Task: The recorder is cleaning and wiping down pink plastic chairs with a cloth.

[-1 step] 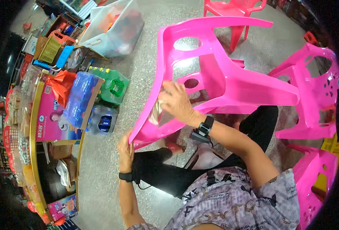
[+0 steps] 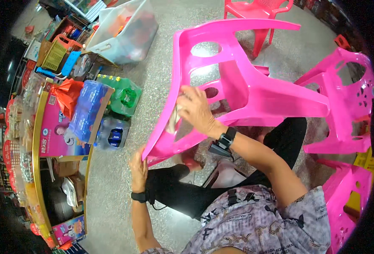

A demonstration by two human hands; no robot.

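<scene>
Chair, pink, moulded plastic, glossy, tipped over in front of the seated person's knees. At its left, a long curved edge, the near end under the left hand, whose fingers are closed round the rim. Next, a pale cloth, crumpled, against the inner face of that edge; the right hand lies over it, fingers bent together and pressing it to the plastic. Beyond, rounded cut-outs; farther right, a broad leg tapering outward.

Ground: speckled grey floor, shiny where the light falls. On my left, a crowded counter with gold trim; beside it, a red bag and wrapped drink packs; behind those, a translucent bin of mixed, mostly reddish contents. Farther off, a red chair; along the right, more pink chairs.

Count, left to right: red bag, one; drink packs, three, being blue, clear and green; bin, one; black wristbands, two, one per wrist; cloth, one; pink chair in hand, one; red chair, one; other pink chairs, two visible.
</scene>
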